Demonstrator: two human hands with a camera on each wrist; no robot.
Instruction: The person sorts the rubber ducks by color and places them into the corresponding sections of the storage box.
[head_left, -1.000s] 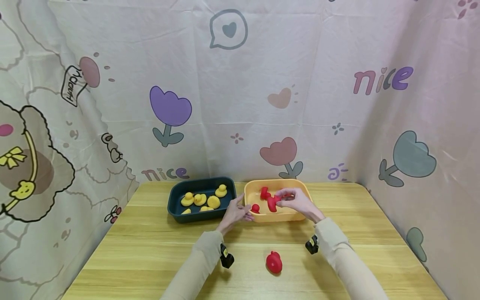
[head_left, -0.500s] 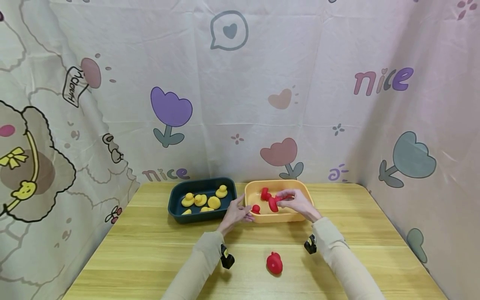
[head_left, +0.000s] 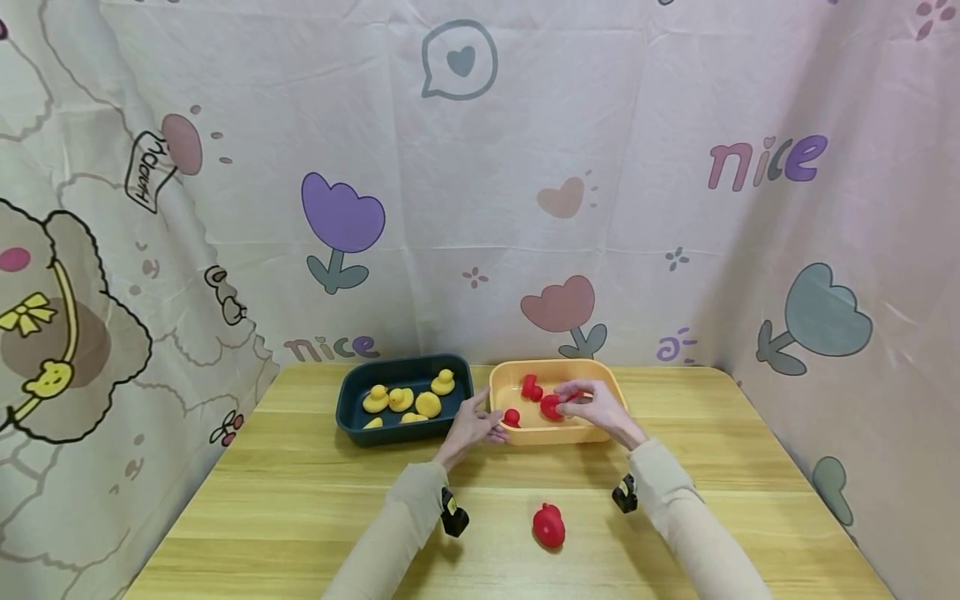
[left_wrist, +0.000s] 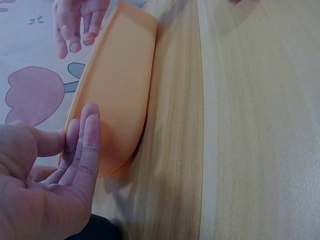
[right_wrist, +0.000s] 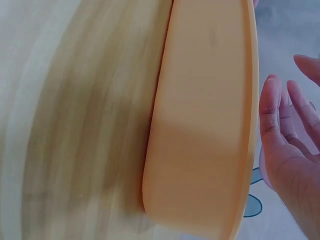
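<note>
At the near left corner of the light orange tray [head_left: 566, 436], my left hand [head_left: 471, 427] pinches the rim. In the left wrist view its thumb lies at the rim and its fingers [left_wrist: 87, 155] along the outer wall. My right hand [head_left: 598, 406] hovers over the tray's right half, thumb and fingers beside a red rubber duck [head_left: 551, 407]. From the right wrist, its fingers [right_wrist: 270, 117] look spread and nothing shows between them; the tray wall hides the inside. Two more red ducks, a near-left one [head_left: 512, 418] and a farther one [head_left: 532, 387], lie in the tray.
Left of the orange tray stands a dark blue tray [head_left: 345, 417] with several yellow rubber ducks [head_left: 401, 399]. One red duck [head_left: 549, 526] lies on the wooden table [head_left: 300, 500] between my forearms. A printed cloth [head_left: 465, 167] hangs behind the table.
The red duck at my right fingertips has turned from a tilted pose and now rests in the tray. My right hand stays nearly in place; the left has not moved.
</note>
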